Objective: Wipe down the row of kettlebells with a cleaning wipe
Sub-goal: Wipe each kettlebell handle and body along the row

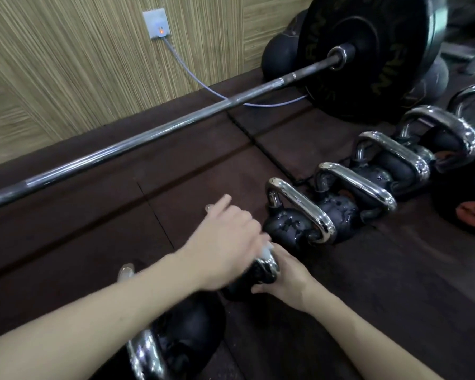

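Left hand (225,239) presses wipe (266,249) on kettlebell (258,272); right hand (285,278) grips it.

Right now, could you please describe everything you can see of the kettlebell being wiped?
The kettlebell being wiped is small, with a dark body and a shiny chrome handle, mostly hidden by both hands. It sits on the dark floor mat in the row. The left hand covers its handle with a white wipe; the right hand holds its near side.
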A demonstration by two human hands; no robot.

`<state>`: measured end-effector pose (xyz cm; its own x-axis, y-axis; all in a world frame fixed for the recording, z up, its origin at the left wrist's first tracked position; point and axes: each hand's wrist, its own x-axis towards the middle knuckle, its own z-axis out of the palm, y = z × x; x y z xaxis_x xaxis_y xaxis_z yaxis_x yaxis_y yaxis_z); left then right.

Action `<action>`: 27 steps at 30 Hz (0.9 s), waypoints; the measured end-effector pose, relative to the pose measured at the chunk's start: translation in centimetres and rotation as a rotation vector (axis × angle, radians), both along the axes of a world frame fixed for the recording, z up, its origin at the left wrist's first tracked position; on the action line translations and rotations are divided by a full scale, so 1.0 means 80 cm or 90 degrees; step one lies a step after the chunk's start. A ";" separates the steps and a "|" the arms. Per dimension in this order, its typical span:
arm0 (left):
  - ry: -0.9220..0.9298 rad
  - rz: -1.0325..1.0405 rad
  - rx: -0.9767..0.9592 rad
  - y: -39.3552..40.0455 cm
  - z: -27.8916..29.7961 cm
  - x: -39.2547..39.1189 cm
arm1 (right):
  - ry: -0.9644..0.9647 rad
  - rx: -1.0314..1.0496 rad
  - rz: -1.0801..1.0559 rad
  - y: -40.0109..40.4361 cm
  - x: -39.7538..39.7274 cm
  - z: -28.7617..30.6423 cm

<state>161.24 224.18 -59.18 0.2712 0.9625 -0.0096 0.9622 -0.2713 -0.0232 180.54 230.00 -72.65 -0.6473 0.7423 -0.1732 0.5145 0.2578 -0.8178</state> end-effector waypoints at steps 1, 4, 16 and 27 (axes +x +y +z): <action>0.063 -0.055 -0.008 -0.007 -0.011 0.017 | 0.003 0.025 0.003 -0.002 0.003 -0.002; 0.138 -0.185 -0.022 -0.024 -0.045 0.046 | 0.010 0.051 0.041 -0.006 0.007 -0.002; -0.310 0.175 -0.105 0.014 -0.011 -0.084 | -0.001 -0.003 0.047 0.005 -0.007 -0.003; -0.011 -0.151 -0.026 0.005 -0.001 -0.029 | 0.039 0.002 0.009 -0.001 0.000 -0.005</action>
